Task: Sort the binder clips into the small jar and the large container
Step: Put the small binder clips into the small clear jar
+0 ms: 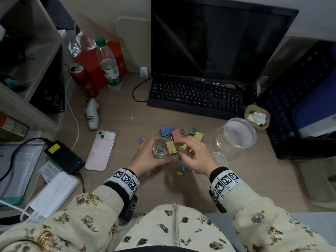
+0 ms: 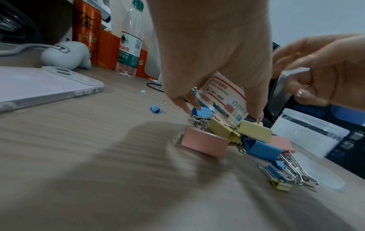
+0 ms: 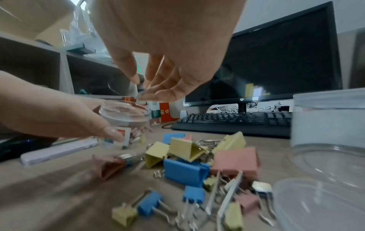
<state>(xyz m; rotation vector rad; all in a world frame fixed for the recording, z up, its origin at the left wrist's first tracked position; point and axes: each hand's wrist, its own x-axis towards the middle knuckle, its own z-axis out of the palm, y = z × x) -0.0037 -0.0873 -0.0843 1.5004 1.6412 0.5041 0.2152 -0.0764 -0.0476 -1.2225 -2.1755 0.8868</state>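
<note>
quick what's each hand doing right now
Left hand: grips the small jar.
Right hand: fingers curled over the clip pile; whether it holds anything cannot be told.

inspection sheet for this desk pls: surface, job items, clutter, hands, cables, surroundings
Surface: wooden desk, crowded on the left.
Job's things: small jar with a few small clips inside; large container open, no clips seen in it; its lid lies on the desk; binder clips in a loose pile, one stray blue clip.
Clutter: pink phone, water bottle, red can, black power brick.
Hands: left hand grips the jar; right hand is over the pile, fingers curled, what it holds unclear.
Cables: black keyboard cable, white cable.
Surroundings: monitor, keyboard, shelf unit.
</note>
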